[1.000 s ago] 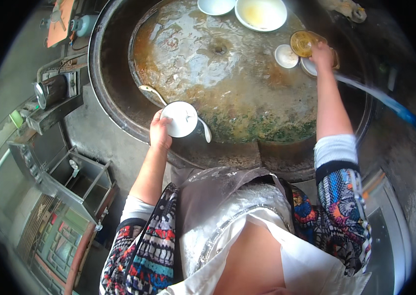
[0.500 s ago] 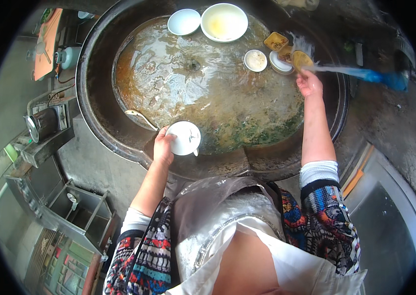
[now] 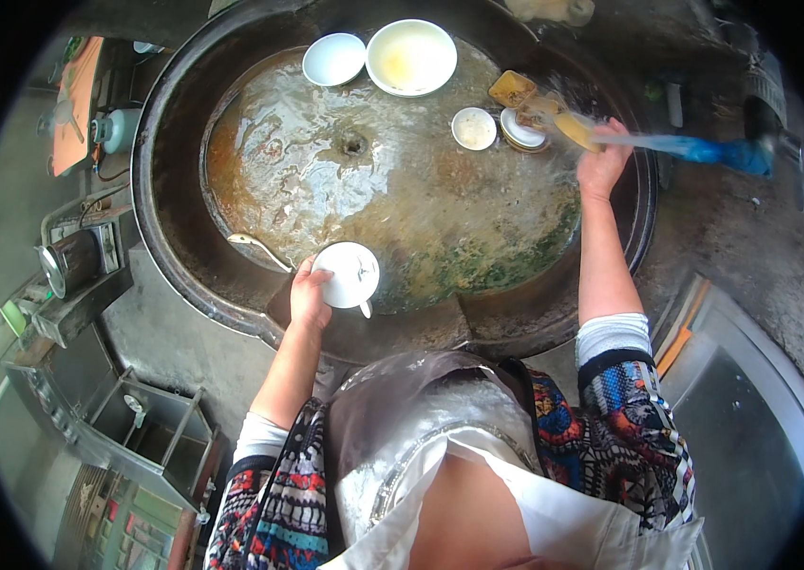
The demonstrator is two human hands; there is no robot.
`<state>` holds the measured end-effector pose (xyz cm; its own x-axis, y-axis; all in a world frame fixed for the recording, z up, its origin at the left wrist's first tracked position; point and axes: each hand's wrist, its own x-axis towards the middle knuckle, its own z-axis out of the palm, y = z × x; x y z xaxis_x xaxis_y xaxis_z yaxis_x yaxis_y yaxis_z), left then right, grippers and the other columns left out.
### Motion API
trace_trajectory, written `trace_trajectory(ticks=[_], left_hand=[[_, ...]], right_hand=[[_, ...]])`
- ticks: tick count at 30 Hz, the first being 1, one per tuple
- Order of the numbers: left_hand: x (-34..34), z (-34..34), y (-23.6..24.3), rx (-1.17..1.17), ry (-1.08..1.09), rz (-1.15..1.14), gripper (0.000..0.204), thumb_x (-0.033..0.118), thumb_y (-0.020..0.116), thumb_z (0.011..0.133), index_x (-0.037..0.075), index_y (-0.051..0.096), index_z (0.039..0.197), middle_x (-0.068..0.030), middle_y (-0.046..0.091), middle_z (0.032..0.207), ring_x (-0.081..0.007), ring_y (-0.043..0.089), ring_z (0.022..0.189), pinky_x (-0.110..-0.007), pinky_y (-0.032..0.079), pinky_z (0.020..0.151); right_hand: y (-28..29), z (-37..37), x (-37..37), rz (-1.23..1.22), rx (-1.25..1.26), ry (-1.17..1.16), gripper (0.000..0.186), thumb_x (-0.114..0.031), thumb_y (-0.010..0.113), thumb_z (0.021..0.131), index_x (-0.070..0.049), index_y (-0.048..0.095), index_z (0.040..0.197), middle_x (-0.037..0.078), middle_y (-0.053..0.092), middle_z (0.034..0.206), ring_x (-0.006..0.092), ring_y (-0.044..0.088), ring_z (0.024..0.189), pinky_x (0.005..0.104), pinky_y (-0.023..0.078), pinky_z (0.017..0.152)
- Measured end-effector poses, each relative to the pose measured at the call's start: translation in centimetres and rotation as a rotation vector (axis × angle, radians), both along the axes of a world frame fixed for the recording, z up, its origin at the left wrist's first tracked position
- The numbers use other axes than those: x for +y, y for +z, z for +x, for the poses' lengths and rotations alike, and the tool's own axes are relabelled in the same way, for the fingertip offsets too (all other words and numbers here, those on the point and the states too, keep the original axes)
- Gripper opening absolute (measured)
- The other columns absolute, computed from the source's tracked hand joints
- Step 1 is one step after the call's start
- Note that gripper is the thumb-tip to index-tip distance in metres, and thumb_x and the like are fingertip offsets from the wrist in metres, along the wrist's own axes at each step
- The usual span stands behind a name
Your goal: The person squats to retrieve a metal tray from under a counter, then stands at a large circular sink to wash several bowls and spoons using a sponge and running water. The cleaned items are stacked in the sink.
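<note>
My left hand (image 3: 310, 296) grips the edge of a small white dish (image 3: 347, 272) over the near part of a large round basin (image 3: 147, 190); a short white piece sticks out at the dish's lower edge. On the right, my right hand (image 3: 603, 169) is closed on a small yellow bowl (image 3: 573, 131), partly hidden by spray. Water streams onto it from a blue hose end (image 3: 725, 155). Beside that bowl lie a yellow square dish (image 3: 513, 87) with brown scraps, a few stacked dishes (image 3: 523, 133) and a small white bowl (image 3: 474, 128).
A white bowl (image 3: 334, 59) and a larger white bowl (image 3: 411, 55) with yellowish liquid stand at the basin's far side. A spoon (image 3: 255, 242) rests by its left wall. A gas cylinder (image 3: 117, 130), a metal frame (image 3: 169, 418) and a grey-white panel (image 3: 753, 399) surround the basin.
My right hand has turned the yellow bowl and shifted slightly, with its fingers now higher around it. My left hand still holds the white dish. The whole view has shifted a little.
</note>
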<state>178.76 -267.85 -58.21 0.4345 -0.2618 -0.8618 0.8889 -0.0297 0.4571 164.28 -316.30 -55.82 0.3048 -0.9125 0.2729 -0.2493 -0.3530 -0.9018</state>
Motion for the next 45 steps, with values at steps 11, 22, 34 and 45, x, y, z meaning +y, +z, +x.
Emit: trace_trajectory(ticks=[11,22,34,45], left_hand=[[-4.9,0.0,0.5,0.069,0.014,-0.199,0.04,-0.003,0.051,0.078,0.004,0.05,0.117,-0.0091,0.059,0.106,-0.0225,0.058,0.097,-0.037,0.048,0.085],[-11.8,-2.6,-2.0,0.264,-0.039,-0.4,0.046,0.045,0.062,0.084,0.009,0.054,0.112,-0.0049,0.06,0.109,-0.0194,0.056,0.102,-0.04,0.045,0.091],[-8.7,-1.7,-0.5,0.239,-0.058,-0.314,0.028,0.0,0.063,0.081,0.006,0.054,0.107,-0.0074,0.063,0.1,-0.0211,0.061,0.094,-0.039,0.052,0.084],[-8.0,-1.9,-0.4,0.257,-0.093,-0.232,0.024,0.003,0.063,0.081,0.007,0.055,0.104,-0.0051,0.063,0.098,-0.0188,0.061,0.091,-0.037,0.051,0.081]], right_hand=[[2.3,0.6,3.8,-0.179,0.291,0.218,0.024,0.004,0.064,0.076,-0.005,0.058,0.097,0.008,0.059,0.092,0.0169,0.058,0.086,0.0287,0.046,0.084],[1.2,2.3,19.2,0.497,0.523,0.724,0.028,-0.018,0.067,0.085,0.0,0.059,0.105,0.004,0.06,0.085,0.0121,0.058,0.074,0.0242,0.05,0.064],[-10.0,0.4,0.6,1.214,0.153,-0.446,0.018,-0.01,0.059,0.086,-0.004,0.054,0.102,0.011,0.056,0.091,0.0219,0.059,0.068,0.0354,0.053,0.057],[-9.4,2.8,1.5,1.11,0.267,-0.315,0.021,-0.013,0.069,0.074,-0.002,0.06,0.089,0.009,0.061,0.077,0.0187,0.059,0.066,0.0293,0.044,0.05]])
